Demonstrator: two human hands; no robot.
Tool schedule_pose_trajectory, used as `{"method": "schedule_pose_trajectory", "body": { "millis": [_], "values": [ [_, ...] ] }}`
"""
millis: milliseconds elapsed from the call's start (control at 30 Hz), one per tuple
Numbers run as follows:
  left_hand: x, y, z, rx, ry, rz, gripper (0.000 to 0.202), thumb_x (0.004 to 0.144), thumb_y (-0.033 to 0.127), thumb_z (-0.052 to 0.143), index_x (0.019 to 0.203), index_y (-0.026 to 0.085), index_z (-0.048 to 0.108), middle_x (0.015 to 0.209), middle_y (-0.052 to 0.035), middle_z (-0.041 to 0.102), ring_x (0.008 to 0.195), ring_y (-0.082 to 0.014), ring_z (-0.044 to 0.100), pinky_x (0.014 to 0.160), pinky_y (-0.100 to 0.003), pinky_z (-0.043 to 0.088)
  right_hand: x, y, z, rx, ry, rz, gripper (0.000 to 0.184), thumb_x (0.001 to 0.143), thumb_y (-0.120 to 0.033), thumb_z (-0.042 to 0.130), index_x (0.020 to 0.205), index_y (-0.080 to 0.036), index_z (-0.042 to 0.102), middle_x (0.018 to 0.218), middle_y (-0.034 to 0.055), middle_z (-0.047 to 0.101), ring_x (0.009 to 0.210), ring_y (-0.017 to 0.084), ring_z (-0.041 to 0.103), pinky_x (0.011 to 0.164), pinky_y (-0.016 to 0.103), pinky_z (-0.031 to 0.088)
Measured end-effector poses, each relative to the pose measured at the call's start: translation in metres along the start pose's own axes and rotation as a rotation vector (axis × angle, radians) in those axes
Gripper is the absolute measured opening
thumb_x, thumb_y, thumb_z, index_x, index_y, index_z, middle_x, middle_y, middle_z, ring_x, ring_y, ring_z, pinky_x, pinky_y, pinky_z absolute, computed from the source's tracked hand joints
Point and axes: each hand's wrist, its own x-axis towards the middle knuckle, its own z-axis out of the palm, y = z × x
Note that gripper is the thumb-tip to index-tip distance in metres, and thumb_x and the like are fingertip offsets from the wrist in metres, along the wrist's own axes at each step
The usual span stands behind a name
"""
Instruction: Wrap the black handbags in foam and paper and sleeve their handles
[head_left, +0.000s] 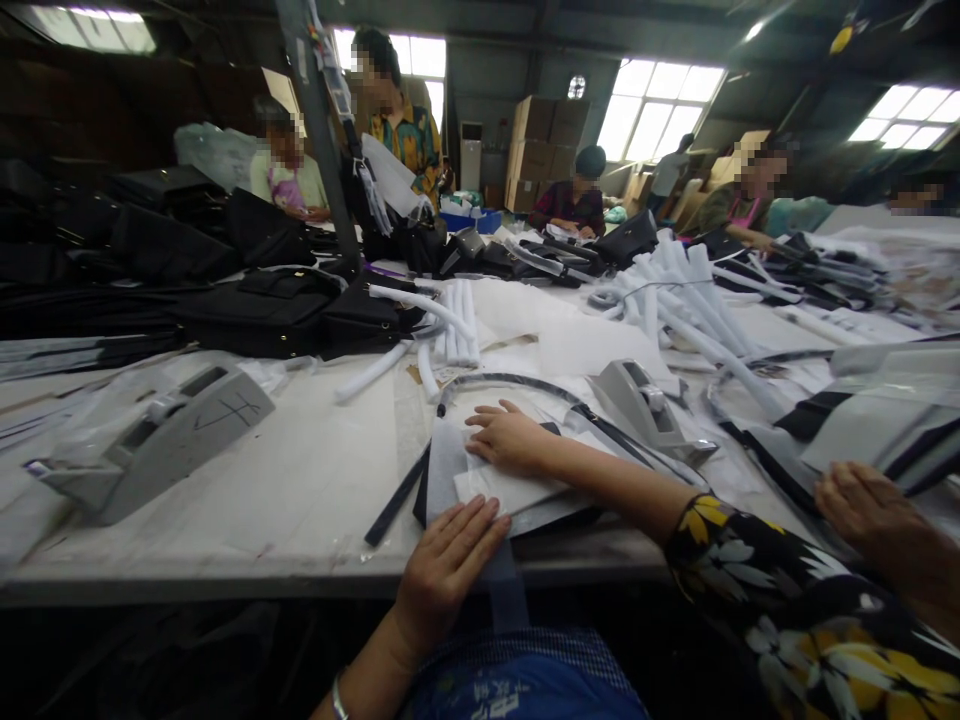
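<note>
My left hand point(450, 555), with a bracelet at the wrist, lies on the near edge of a bag piece point(448, 470) with a whitish face and a black border. Its fingers are stretched out, close together, holding nothing I can see. My right hand point(510, 440), its arm in a floral sleeve, rests with spread fingers on white sheets point(495, 485) on that piece. A wrapped dark strap point(510, 380) curves around its far side. One black strip point(396, 500) sticks out to the left. The undersides of both hands are hidden.
Grey tape dispensers stand left point(176, 435) and right point(649, 405). White foam tubes point(457, 320) and black bags point(255, 310) lie beyond. At the right, a co-worker's hand point(877, 510) touches another bag piece point(795, 460). Other people sit or stand behind.
</note>
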Motion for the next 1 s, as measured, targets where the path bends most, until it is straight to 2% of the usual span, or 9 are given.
{"method": "schedule_pose_trajectory", "body": {
  "millis": [67,133,233,333,400,467,567,733,1000],
  "values": [
    [0.0,0.0,-0.001,0.004,-0.008,0.001,0.038,0.102,0.007,0.039,0.132,0.013,0.06,0.132,-0.0095,0.066,0.132,-0.0207,0.053,0.107,-0.037,0.045,-0.016,-0.007,-0.005,0.012,0.108,0.018,0.024,0.099,-0.029,0.055,0.109,-0.017,0.074,0.133,0.0134,0.064,0.131,0.031,0.052,0.115,0.059,0.026],
    [0.0,0.0,-0.001,0.008,-0.014,-0.001,0.038,0.101,0.007,0.039,0.133,0.013,0.059,0.133,-0.0099,0.066,0.132,-0.0211,0.053,0.107,-0.037,0.045,-0.046,-0.016,-0.005,0.098,0.341,-0.013,0.027,0.1,-0.027,0.055,0.121,-0.017,0.068,0.127,0.0132,0.067,0.122,0.026,0.059,0.113,0.052,0.036],
    [-0.001,0.0,-0.002,-0.003,-0.017,0.006,0.037,0.101,0.009,0.041,0.133,0.013,0.059,0.133,-0.0115,0.065,0.132,-0.0227,0.053,0.106,-0.039,0.046,-0.106,-0.032,0.014,0.266,0.663,-0.186,0.031,0.099,-0.021,0.055,0.129,-0.02,0.062,0.118,0.0107,0.071,0.112,0.02,0.065,0.099,0.038,0.053],
    [-0.001,0.0,-0.002,-0.014,-0.025,0.008,0.035,0.101,0.011,0.043,0.133,0.013,0.059,0.132,-0.0123,0.065,0.131,-0.023,0.054,0.105,-0.04,0.047,-0.157,-0.044,0.052,0.169,0.615,-0.353,0.038,0.098,-0.014,0.055,0.135,-0.02,0.058,0.12,0.0104,0.071,0.118,0.021,0.064,0.102,0.04,0.054],
    [0.0,-0.001,-0.002,-0.007,-0.034,0.006,0.035,0.101,0.01,0.044,0.133,0.014,0.059,0.132,-0.012,0.066,0.13,-0.0226,0.055,0.104,-0.039,0.047,-0.173,-0.048,0.082,0.028,0.537,-0.36,0.04,0.098,-0.01,0.052,0.137,-0.018,0.057,0.125,0.011,0.069,0.126,0.023,0.059,0.106,0.046,0.051],
    [0.0,-0.001,-0.003,0.005,-0.047,0.009,0.036,0.101,0.009,0.043,0.133,0.014,0.058,0.132,-0.0119,0.066,0.13,-0.0224,0.056,0.105,-0.04,0.047,-0.173,-0.048,0.107,-0.062,0.544,-0.329,0.04,0.098,-0.008,0.049,0.136,-0.017,0.057,0.126,0.012,0.068,0.13,0.025,0.055,0.105,0.048,0.051],
    [0.001,-0.001,-0.003,0.027,-0.066,0.01,0.038,0.1,0.008,0.043,0.136,0.014,0.056,0.133,-0.0123,0.065,0.13,-0.0228,0.055,0.105,-0.04,0.048,-0.156,-0.045,0.125,-0.072,0.687,-0.355,0.035,0.095,-0.008,0.056,0.129,-0.017,0.063,0.116,0.011,0.073,0.123,0.025,0.061,0.102,0.046,0.053],
    [0.001,0.002,-0.002,0.054,-0.064,0.01,0.041,0.099,0.007,0.043,0.139,0.011,0.051,0.132,-0.014,0.065,0.13,-0.0229,0.056,0.105,-0.04,0.048,-0.139,-0.059,0.116,0.094,0.803,-0.4,0.02,0.093,-0.009,0.061,0.111,-0.015,0.069,0.099,0.0087,0.078,0.097,0.021,0.073,0.093,0.041,0.058],
    [0.001,0.003,0.004,0.069,-0.084,-0.029,0.044,0.097,0.002,0.043,0.139,0.013,0.052,0.137,-0.0117,0.062,0.132,-0.0232,0.053,0.105,-0.041,0.047,-0.166,-0.103,0.11,0.273,0.765,-0.333,0.027,0.1,-0.018,0.044,0.112,-0.018,0.068,0.103,0.0057,0.078,0.098,0.019,0.074,0.093,0.033,0.059]
  ]
}}
